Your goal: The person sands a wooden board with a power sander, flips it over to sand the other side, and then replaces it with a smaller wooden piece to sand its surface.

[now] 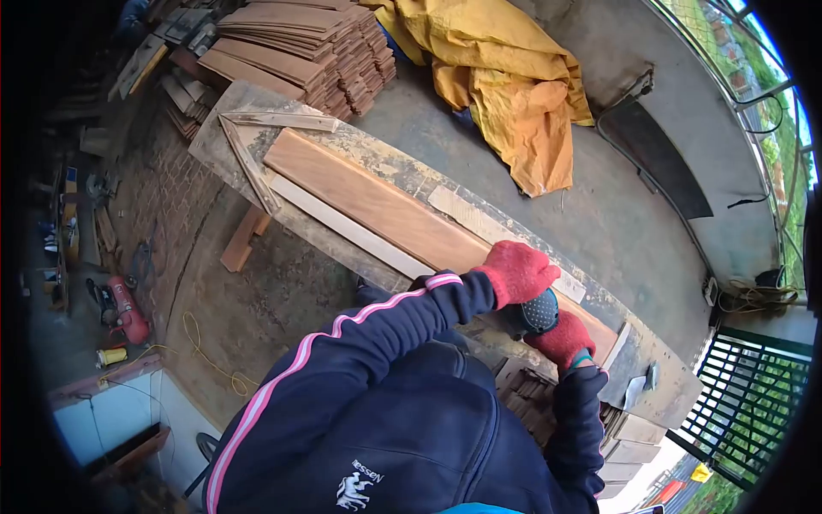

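Note:
A long reddish-brown wooden board (377, 197) lies on a worn workbench (651, 360). Over its near right part is a dark teal power sander (540, 312), showing a rounded, dotted housing; its base is hidden. My left hand (518, 271), in a red glove, is closed at the sander's far side, its grip partly hidden. Wrapped round the near right side is my right hand (563, 338), also red-gloved. A pale wooden strip (351, 224) runs along the board's near edge.
Thin battens (248, 163) form a corner at the bench's far left end. Stacked planks (308, 51) and a yellow tarpaulin (505, 77) lie beyond. More planks (629, 450) are stacked near the bench's right end. A red cylinder (128, 310) and yellow cord (201, 347) are at left.

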Demonstrator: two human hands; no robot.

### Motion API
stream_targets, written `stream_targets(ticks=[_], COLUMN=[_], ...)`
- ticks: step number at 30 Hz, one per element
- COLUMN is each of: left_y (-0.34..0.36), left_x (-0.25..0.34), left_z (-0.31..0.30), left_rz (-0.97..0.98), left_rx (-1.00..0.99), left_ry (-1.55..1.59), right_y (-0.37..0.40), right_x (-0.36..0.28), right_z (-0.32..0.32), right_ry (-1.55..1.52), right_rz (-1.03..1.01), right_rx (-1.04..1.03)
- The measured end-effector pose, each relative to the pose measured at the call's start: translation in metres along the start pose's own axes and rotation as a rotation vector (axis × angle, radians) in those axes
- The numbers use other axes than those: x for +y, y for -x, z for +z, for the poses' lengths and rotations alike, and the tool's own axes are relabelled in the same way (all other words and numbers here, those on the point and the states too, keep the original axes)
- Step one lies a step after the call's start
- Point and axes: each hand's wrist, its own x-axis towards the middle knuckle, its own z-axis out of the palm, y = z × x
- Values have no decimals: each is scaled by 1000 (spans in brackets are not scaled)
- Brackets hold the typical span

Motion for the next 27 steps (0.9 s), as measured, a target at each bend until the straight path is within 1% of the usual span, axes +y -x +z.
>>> stream_targets(ticks=[1,2,4,5,8,11,13,14,15,18,20,22,24,26,27], left_y=[-1,0,4,7,13,16,20,22,25,40,48,54,63,72,78], left_x=[16,25,43,48,50,39,22,13,2,-34,-64,-89,-115,-132,-146], left_z=[8,25,37,42,43,31,16,6,-7,-55,-88,-125,-156,-189,-199], left_rz=[-29,-14,-48,-55,-88,-104,-124,-121,-137,-153,-145,-192,-195,-178,-172], left_rx=[-55,-45,-48,-49,-41,-7,65,63,101,180,206,208,246,280,299], left_ry=[20,46,78,72,66,60,67,73,59,55,43,25,-1,-5,-4], right_y=[11,25,9,10,17,18,14,11,8,1,-4,-14,-19,-24,-30], right_x=[16,19,65,70,67,47,20,5,-12,-72,-116,-157,-197,-233,-248], right_z=[-1,-9,18,18,6,-6,-18,-23,-28,-43,-55,-61,-69,-72,-69], right_ry=[-57,-24,12,10,37,53,15,17,24,31,45,38,26,-5,11], right_rz=[13,61,-3,-11,-19,-39,-59,-52,-95,-200,-251,-297,-376,-386,-423], right_rx=[25,3,-8,-11,-41,-26,-18,-19,-9,27,34,60,79,79,80])
